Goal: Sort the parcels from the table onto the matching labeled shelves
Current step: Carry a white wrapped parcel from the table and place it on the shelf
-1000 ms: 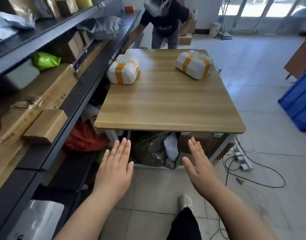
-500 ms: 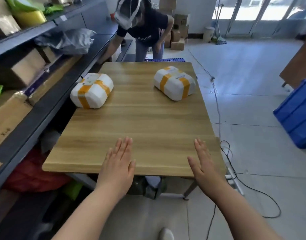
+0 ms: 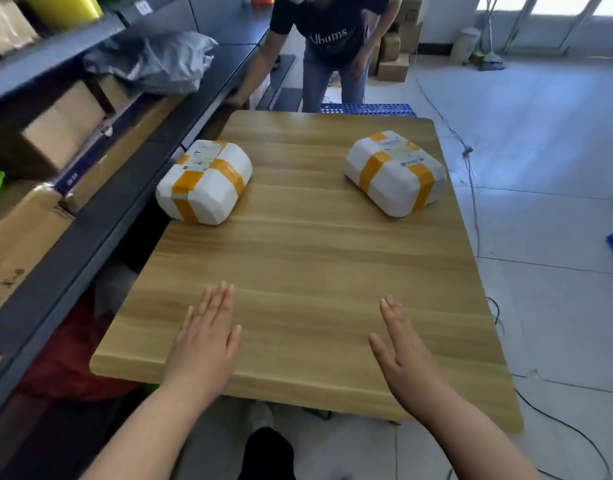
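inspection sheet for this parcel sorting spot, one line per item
surface: wooden table, near half bare
job's things: left parcel at the shelf-side edge, right parcel near the far right corner, both white with orange tape; shelves along the left
clutter: grey bag on a shelf, red bag low beside the table
hands: left hand and right hand open, above the near edge, holding nothing
cables: black cable on the floor right of the table
surroundings: another person bent at the far end, blue crate behind the table
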`<state>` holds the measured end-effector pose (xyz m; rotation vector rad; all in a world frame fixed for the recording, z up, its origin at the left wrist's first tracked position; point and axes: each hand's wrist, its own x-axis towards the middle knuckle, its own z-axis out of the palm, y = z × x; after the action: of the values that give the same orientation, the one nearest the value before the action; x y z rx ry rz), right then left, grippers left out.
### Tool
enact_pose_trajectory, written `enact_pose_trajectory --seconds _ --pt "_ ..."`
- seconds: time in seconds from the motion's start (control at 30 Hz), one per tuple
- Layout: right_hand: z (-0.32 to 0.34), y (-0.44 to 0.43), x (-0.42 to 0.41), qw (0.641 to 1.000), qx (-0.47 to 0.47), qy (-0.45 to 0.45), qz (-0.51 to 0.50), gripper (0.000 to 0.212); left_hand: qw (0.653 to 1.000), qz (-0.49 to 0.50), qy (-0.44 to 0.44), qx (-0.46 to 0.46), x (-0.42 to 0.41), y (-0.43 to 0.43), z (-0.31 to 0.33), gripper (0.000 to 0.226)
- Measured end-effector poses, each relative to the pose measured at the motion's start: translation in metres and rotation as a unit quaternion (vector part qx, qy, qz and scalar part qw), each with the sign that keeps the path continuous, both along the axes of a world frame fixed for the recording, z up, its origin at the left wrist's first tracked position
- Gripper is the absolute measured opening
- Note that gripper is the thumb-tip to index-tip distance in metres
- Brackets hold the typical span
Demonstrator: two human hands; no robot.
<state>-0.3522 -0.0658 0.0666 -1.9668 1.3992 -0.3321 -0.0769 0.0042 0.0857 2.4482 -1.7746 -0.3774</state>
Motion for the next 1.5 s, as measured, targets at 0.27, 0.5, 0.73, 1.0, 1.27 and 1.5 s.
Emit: enact_pose_trajectory --seconds 0.27,0.5,0.73,1.0,1.27,1.5 --pt "0.001 -0.07 0.141 0.998 0.019 0.019 0.058 0.061 0.999 0.037 0.004 -0.021 0.14 -0.079 0.002 0.061" --pt "0.015 -0.138 0.252 0.995 -0.011 0.054 0.079 0.064 0.999 0.028 -0.01 0.015 0.242 -0.17 -0.006 0.06" --pt "0.005 -0.155 0.298 0.993 -0.005 0.078 0.087 0.065 0.998 -0.018 0.007 0.06 0.296 -0.261 -0.032 0.058" --pt "-0.006 -0.166 0.314 0.989 -0.012 0.122 0.085 0.064 0.996 -0.039 -0.026 0.078 0.32 -0.319 -0.055 0.056" --pt "-0.012 -0.194 0.333 0.992 -0.035 0.104 0.069 0.064 0.989 -0.136 -0.006 0.059 0.241 -0.263 -0.054 0.058" --pt "-0.035 -0.165 0.302 0.986 -0.02 0.142 0.081 0.067 0.979 -0.198 0.035 0.035 0.187 -0.179 -0.049 0.052"
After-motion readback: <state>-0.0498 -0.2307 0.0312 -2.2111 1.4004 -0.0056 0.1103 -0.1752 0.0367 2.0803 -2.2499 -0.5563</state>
